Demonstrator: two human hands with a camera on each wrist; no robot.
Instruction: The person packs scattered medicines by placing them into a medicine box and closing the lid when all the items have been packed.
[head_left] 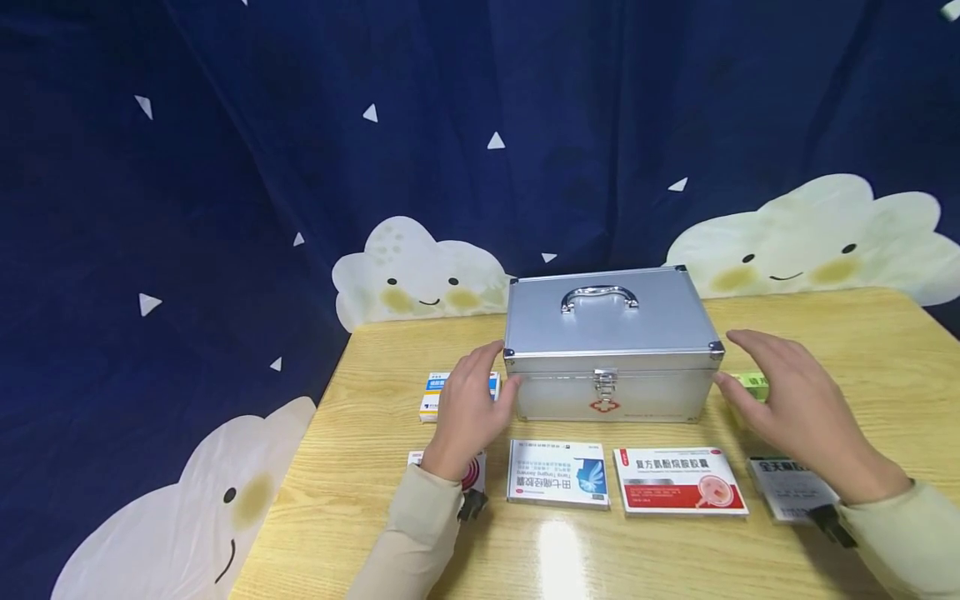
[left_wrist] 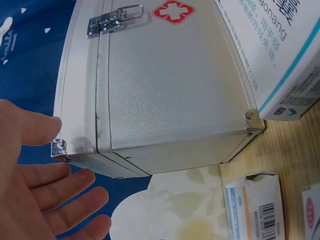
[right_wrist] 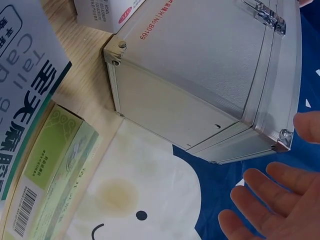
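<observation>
A silver metal first-aid case (head_left: pixel 547 396) stands on the wooden table, its lid down. It has a chrome handle (head_left: pixel 600 292) on top, a front latch (head_left: pixel 604 383) and a red cross mark. My left hand (head_left: pixel 472 408) is at the case's left front corner, fingers spread and nothing in them. In the left wrist view its thumb (left_wrist: pixel 42 129) overlaps the lid's metal corner. On the opposite side my right hand (head_left: pixel 798 400) has its fingers extended beside the right front corner. Its thumb (right_wrist: pixel 307 126) shows right by the lid corner in the right wrist view.
Before the case lie a butterfly-print medicine box (head_left: pixel 555 475) and a red-and-white one (head_left: pixel 678 496). Beside my arms are a blue-and-white box (head_left: pixel 433 404), a red-ringed box (head_left: pixel 474 473), a green box (head_left: pixel 756 383) and a grey-white box (head_left: pixel 791 487), partly covered. A navy curtain (head_left: pixel 420 167) hangs behind.
</observation>
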